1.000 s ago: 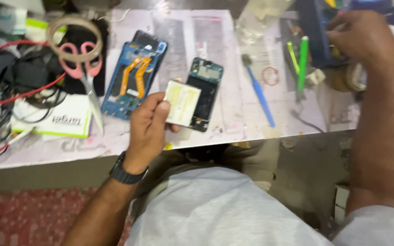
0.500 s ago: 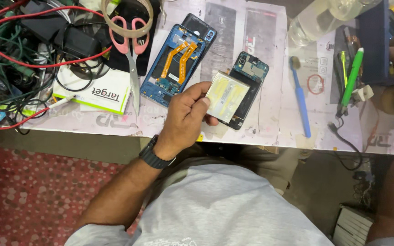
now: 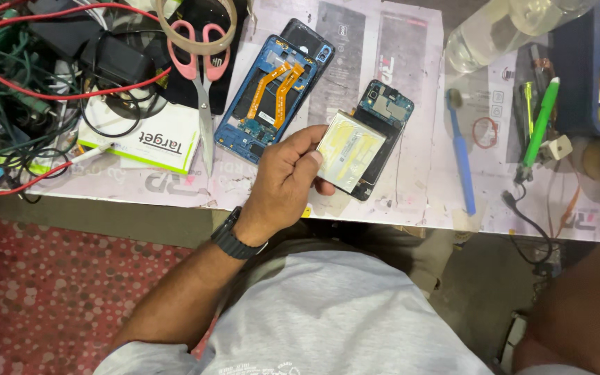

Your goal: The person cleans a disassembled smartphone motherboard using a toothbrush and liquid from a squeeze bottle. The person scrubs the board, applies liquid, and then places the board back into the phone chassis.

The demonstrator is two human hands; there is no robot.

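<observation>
My left hand (image 3: 287,179) grips a flat silver and yellow phone battery (image 3: 351,151) by its left edge, holding it over an opened dark phone (image 3: 385,114) that lies on the paper-covered table (image 3: 411,198). To the left of that lies a blue phone frame (image 3: 265,97) with orange ribbon cables. A black watch sits on my left wrist. Of my right arm only the forearm shows at the lower right edge; the right hand itself is out of the picture.
Pink-handled scissors (image 3: 200,76) and a tape ring lie at the back left, beside a white booklet (image 3: 148,142) and a tangle of red and black cables (image 3: 29,62). A blue toothbrush (image 3: 462,156), green pen (image 3: 539,128), clear bottle (image 3: 501,31) and blue bin (image 3: 588,73) stand right.
The view has swung left and down. My right hand, earlier reaching into the bin at the far right, has left the picture. The left hand still holds the battery over the dark phone.
</observation>
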